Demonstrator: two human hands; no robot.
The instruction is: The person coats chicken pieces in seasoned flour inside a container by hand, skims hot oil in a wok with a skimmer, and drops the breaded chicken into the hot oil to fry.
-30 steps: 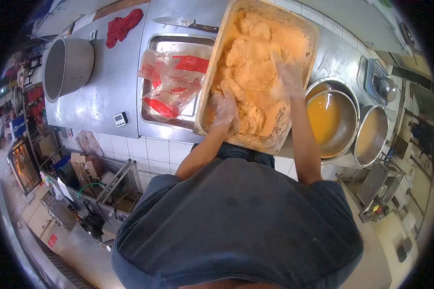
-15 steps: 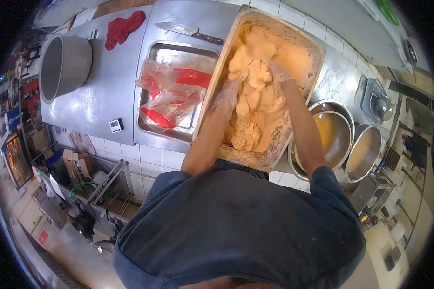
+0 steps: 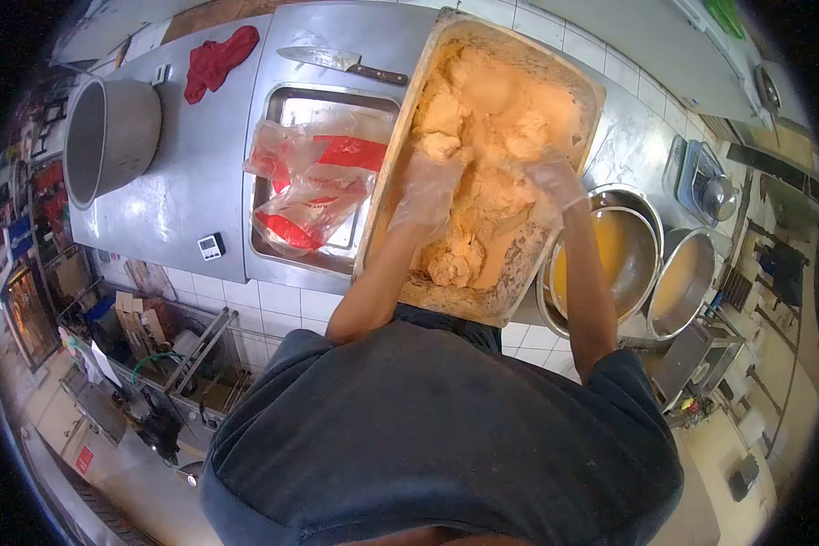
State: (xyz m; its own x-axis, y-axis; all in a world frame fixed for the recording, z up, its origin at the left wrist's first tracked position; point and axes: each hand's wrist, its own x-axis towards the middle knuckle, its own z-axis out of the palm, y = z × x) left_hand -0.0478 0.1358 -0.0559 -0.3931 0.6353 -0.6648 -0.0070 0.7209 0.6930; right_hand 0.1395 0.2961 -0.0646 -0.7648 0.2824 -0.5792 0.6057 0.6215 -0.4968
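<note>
A large worn tub [image 3: 400, 173] holds loose orange flour [image 3: 541, 96] and lumpy pieces coated in it, possibly chicken. Both my hands are inside the tub, in clear plastic gloves. My left hand [image 3: 429, 185] is by the left wall, its fingers against a coated piece [image 3: 439, 146]; flour and glove hide whether they close on it. Across the tub, my right hand [image 3: 555, 185] is at the right side, fingers stretched toward the middle and slightly blurred. More coated pieces [image 3: 455, 262] lie heaped near the tub's closest end.
Left of the tub, a steel tray [image 3: 293, 98] holds red-printed plastic bags [image 3: 323, 187]. Behind it lies a knife [image 3: 341, 62]. A red cloth [image 3: 220, 64], a timer [image 3: 210, 247] and a large pot [image 3: 109, 141] are farther left. Bowls with yellowish liquid [image 3: 610, 246] stand at right.
My hands have moved apart and nearer to me, from the pile at the middle toward the tub's sides. The pieces heaped between them now lie more spread out.
</note>
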